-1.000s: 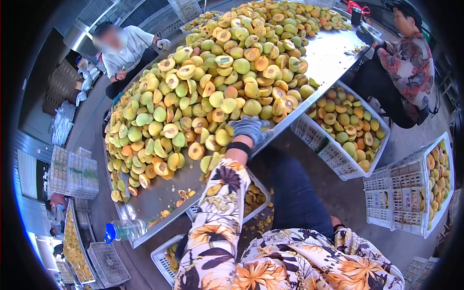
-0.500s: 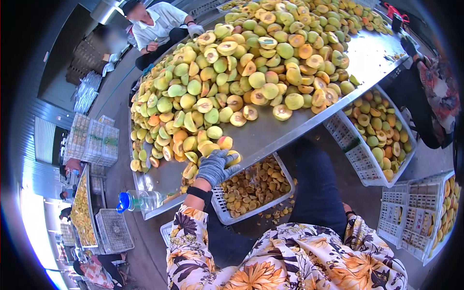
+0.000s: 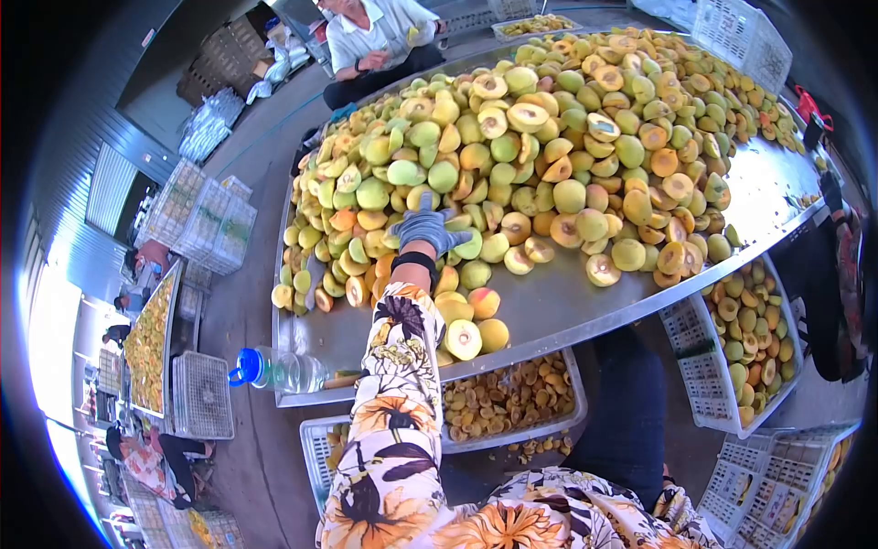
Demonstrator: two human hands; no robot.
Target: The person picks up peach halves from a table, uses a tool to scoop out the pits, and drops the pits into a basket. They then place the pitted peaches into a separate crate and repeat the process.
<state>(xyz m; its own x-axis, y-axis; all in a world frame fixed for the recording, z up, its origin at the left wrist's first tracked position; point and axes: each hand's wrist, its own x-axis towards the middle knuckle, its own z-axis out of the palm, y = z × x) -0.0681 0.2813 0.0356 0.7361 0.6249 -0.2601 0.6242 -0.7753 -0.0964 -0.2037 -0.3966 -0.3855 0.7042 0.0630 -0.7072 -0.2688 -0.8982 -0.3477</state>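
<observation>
My left hand point(image 3: 427, 229), in a grey glove with a black wristband, reaches over the metal table. Its fingers are spread on the near side of a big heap of halved apricots point(image 3: 567, 197), yellow-green with some orange. They touch the fruit without closing round a piece. A small cluster of apricots, with one cut half point(image 3: 463, 339) facing up, lies below my wrist at the table's front edge. Of my right hand point(image 3: 667, 474) only a sliver shows beside my knee; its fingers are hidden.
A crate point(image 3: 574, 416) of brownish apricot pieces stands under the table edge. A clear bottle with a blue cap point(image 3: 247, 367) lies at the left corner. Fruit-filled crates point(image 3: 700, 389) stand at right. A person point(image 3: 380, 41) sits across the table; others work at far left.
My left hand has moved from the table's front edge forward onto the heap, its fingers now spread. Several apricots now lie close to the edge. The view has shifted.
</observation>
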